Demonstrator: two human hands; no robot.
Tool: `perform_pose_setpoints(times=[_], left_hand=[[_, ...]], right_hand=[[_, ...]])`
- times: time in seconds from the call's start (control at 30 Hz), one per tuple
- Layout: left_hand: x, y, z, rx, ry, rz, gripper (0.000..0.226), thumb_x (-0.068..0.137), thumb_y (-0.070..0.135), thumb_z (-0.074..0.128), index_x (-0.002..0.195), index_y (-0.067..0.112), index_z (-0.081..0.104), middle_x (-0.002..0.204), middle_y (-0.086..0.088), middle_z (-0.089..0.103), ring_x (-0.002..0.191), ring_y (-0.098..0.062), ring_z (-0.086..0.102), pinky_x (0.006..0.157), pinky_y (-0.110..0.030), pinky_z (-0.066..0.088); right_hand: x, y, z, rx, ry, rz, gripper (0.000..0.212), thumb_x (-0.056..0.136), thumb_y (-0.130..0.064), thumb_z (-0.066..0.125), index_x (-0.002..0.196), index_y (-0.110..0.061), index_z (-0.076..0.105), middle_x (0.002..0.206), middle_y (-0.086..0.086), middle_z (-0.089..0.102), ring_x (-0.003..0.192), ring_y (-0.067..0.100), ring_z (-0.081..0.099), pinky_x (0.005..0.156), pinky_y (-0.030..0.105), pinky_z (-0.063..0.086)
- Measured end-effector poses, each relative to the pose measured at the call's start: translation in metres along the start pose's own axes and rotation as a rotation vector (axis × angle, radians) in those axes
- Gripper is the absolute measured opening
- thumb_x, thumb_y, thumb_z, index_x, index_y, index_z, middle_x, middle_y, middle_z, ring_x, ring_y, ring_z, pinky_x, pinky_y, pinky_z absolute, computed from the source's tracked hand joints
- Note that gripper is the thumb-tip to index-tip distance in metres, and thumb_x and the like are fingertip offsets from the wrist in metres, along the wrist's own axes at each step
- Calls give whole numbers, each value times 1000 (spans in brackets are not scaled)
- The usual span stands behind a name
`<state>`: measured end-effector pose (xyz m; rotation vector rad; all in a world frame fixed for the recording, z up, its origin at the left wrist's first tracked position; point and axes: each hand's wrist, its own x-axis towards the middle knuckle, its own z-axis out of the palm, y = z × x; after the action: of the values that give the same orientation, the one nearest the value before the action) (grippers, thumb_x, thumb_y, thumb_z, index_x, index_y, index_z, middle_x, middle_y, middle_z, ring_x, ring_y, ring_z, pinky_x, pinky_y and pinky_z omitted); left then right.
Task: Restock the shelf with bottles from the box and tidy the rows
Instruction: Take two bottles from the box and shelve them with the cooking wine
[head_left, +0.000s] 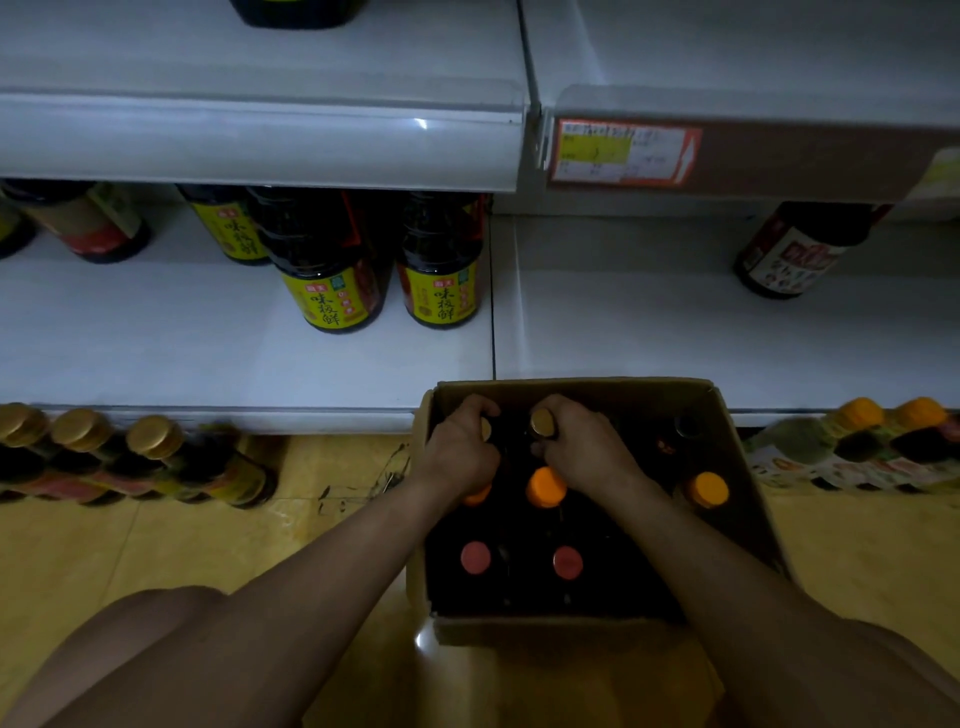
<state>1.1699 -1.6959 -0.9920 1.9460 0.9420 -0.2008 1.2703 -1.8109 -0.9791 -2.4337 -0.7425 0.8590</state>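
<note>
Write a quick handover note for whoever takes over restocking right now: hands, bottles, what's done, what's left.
Left hand grips the left gold-capped bottle; right hand grips the right gold-capped bottle beside it. Both bottles sit in the far row of the box.
Also in the box: orange-capped bottles and red-capped bottles.
Shelf: yellow-label bottles stand towards the back, bare space in front.
Done: cannot tell how many went up.
Left: shelve the box's bottles, then straighten the rows.
</note>
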Motion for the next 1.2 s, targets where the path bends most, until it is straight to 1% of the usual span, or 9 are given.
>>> perform_pose_setpoints(times=[0.13,0.3,0.37,0.5,0.6,0.7,0.87,1.0,1.2], left_hand=[[-1,-2,-1,47,26,63,41,91,2,59,125,26,56,92,7,55,82,-11,52,56,-10,33],[-4,-3,-1,122,70,153,30,91,2,62,113,22,59,75,8,51,64,-5,47,51,-15,34],[-6,0,-2,160,83,199,28,91,4,63,114,19,59,75,6,52,67,-11,49,58,-23,37],[-8,4,-12,219,106,289,31,89,8,68,116,21,58,80,4,56,87,-25,60,83,-34,42],[-10,3,-23,184,86,337,35,89,9,69,117,23,53,89,1,55,86,-22,55,63,-24,34],[-18,1,-31,161,105,348,37,92,14,68,121,27,48,90,1,55,81,-19,53,58,-21,33],[-32,3,-49,-14,118,394,44,95,20,68,124,39,41,103,7,71,93,-18,67,81,-43,56],[-37,5,-57,-167,160,429,43,95,20,69,126,35,43,110,14,71,98,-8,68,88,-44,58],[-38,15,-59,-250,187,497,39,96,28,67,122,39,41,110,16,72,101,-3,68,90,-46,57]], right_hand=[[-3,2,1,13,25,-41,26,94,-14,68,118,-21,62,111,1,65,99,16,58,79,28,43],[-7,4,0,19,49,-83,23,94,-15,68,116,-22,62,105,-2,65,96,13,58,69,23,41],[-9,4,-3,21,68,-103,22,94,-15,69,113,-23,62,103,-3,64,94,12,59,66,20,41],[-12,1,-12,61,93,-114,19,93,-17,70,109,-24,63,98,-4,66,88,13,65,77,32,54],[-16,-2,-17,68,103,-149,21,92,-20,72,110,-25,64,98,-6,67,88,11,65,81,35,56],[-21,-8,-23,69,128,-185,23,91,-23,72,112,-27,63,100,-8,65,94,10,60,80,30,51],[-25,-16,-36,96,172,-253,20,90,-35,72,106,-38,60,107,-4,58,99,13,55,75,24,45],[-30,-24,-44,100,185,-278,20,91,-37,70,107,-39,58,115,-2,50,105,11,48,72,13,35],[-28,-24,-53,240,215,-337,13,90,-43,68,97,-45,57,121,-8,58,119,11,48,84,19,41]])
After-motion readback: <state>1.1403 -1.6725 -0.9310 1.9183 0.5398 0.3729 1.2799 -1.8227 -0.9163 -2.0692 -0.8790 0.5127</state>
